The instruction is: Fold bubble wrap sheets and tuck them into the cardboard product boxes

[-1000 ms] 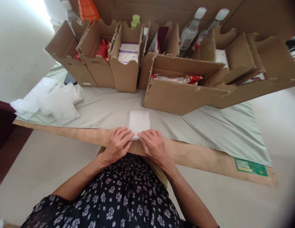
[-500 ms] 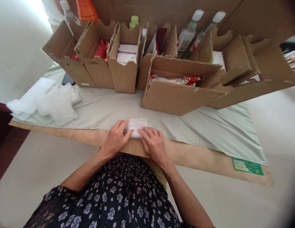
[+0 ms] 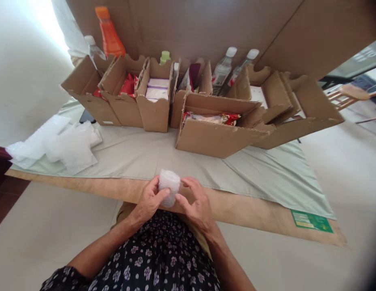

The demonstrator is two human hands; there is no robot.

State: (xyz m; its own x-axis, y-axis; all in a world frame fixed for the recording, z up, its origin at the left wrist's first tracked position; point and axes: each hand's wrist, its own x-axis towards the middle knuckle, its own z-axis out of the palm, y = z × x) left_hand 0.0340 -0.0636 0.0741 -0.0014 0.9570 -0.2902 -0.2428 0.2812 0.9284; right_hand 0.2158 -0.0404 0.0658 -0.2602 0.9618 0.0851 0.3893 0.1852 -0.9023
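A small rolled bundle of whitish bubble wrap [image 3: 170, 184] is held upright above the front edge of the table. My left hand [image 3: 150, 201] grips it from the left, with the thumb across its near side. Beside the bundle's right side is my right hand [image 3: 195, 206], its fingers apart and curved around open space, the thumb tip close to the wrap; I cannot tell whether it touches. Whatever the wrap encloses, if anything, is hidden. More loose sheets of bubble wrap [image 3: 71, 145] lie on the cloth at the left.
A pale green cloth [image 3: 133, 149] covers the wooden table [image 3: 236, 206]. Cardboard boxes [image 3: 218, 141] stand in a row behind, several holding packets. Clear bottles [image 3: 222, 70] and an orange bottle [image 3: 110, 38] rise at the back. A dark flat object [image 3: 87, 117] lies behind the loose wrap.
The white bundle, flat on the table edge under both hands before, is now lifted and upright in my left hand. My right hand has loosened and opened. The camera view has tilted up.
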